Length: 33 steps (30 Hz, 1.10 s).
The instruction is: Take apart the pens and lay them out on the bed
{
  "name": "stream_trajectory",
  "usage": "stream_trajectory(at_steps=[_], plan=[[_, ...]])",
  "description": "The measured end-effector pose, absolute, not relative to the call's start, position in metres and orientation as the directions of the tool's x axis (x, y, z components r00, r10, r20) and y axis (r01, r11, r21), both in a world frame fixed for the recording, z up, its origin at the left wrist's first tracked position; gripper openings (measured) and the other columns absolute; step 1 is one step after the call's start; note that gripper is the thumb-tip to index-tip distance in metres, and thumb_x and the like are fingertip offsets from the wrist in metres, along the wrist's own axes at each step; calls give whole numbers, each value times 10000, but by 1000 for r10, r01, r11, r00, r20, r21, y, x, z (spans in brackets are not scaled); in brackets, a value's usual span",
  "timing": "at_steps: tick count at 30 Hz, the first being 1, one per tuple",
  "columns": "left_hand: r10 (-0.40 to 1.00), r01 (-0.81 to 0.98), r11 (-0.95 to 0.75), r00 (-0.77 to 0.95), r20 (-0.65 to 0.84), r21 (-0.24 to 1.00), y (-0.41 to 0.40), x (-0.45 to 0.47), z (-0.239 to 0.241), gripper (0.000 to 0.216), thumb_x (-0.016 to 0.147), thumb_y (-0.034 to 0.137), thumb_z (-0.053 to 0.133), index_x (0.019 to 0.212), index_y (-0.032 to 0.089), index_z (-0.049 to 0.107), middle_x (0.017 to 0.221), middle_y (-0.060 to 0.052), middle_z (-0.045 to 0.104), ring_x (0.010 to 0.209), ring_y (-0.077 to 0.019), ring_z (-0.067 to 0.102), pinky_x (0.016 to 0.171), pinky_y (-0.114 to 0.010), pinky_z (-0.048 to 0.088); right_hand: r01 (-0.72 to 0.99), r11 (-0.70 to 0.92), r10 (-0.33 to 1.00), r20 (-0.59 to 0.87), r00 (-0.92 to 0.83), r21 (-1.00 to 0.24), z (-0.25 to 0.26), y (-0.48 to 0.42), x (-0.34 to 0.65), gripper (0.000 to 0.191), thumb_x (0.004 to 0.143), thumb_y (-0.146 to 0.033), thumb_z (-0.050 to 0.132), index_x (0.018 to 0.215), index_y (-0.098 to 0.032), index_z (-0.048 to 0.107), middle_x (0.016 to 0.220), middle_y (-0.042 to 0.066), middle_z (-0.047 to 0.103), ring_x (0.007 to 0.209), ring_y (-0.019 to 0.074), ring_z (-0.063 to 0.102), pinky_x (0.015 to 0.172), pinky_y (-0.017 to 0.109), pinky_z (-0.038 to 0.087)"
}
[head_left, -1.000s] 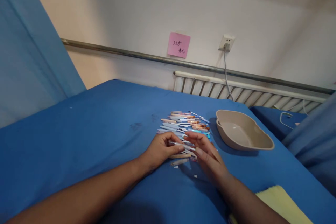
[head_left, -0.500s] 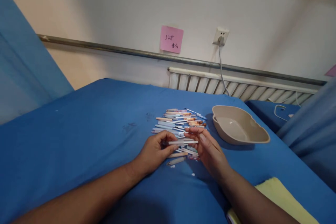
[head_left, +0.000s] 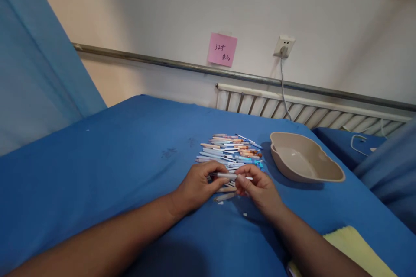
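Between my hands a pen with a pale barrel lies level above a spread of loose pens. My left hand is closed on its dark-tipped left end. The thumb and fingers of my right hand pinch its right end, where a thin white refill sticks out past the fingertips. Pale blue pens, orange and brown pens and white refills are strewn on the blue sheet behind and beneath my hands. A whitish pen rests nearest me. My hands hide part of the spread.
A beige basin stands right of the pens. Yellow cloth lies by my right forearm. Small white bits dot the blue sheet. Behind are a radiator, a metal rail and a plugged socket.
My right hand has closed from loosely spread fingers into a pinch on the pen's right end. Less of the white refill shows. The whole view has shifted slightly.
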State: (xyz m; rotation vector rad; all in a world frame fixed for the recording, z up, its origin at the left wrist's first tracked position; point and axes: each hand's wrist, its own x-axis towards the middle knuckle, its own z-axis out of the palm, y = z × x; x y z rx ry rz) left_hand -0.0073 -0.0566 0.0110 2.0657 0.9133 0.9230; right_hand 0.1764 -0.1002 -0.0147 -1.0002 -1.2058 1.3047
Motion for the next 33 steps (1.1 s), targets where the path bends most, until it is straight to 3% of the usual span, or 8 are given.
stream_trajectory(at_steps=[4,9,12,19,33], plan=[[805,288,-507,496,326,812,-63,-6,14,94,752,202,638,836,167,662,805,-7,676,742,-131,606,698,-234,455,-243,13,983,57,-174,-970,-16,-100,174,264,798,-431,635,790,-178,556,615,-31,566,523,83,502,540,213,390],[843,212,-442,431,323,871,-67,-6,11,259,740,226,660,988,161,624,839,-17,655,739,-136,597,707,-251,481,-406,-49,979,36,-198,-912,-14,-100,177,232,803,-392,647,824,-176,563,627,-34,557,513,67,477,521,193,357],[848,178,-441,405,343,880,-65,-7,10,222,763,264,642,952,148,632,813,-28,649,724,-138,583,687,-251,477,-422,-63,980,25,-200,-904,-14,-99,179,229,796,-385,655,835,-178,565,631,-32,555,510,70,473,516,196,351],[872,184,-393,386,301,901,-64,-4,9,155,744,282,662,815,145,658,711,-11,640,653,-125,548,624,-233,441,-387,-68,967,36,-254,-920,-12,-101,179,292,807,-468,607,901,-195,563,692,-2,579,558,107,511,549,230,403],[872,209,-318,447,199,925,-62,-3,7,161,750,283,646,791,128,645,745,-36,665,683,-148,586,648,-256,458,-187,12,964,61,-259,-982,-14,-99,179,280,815,-463,595,833,-189,541,653,-26,570,553,104,520,565,243,413]])
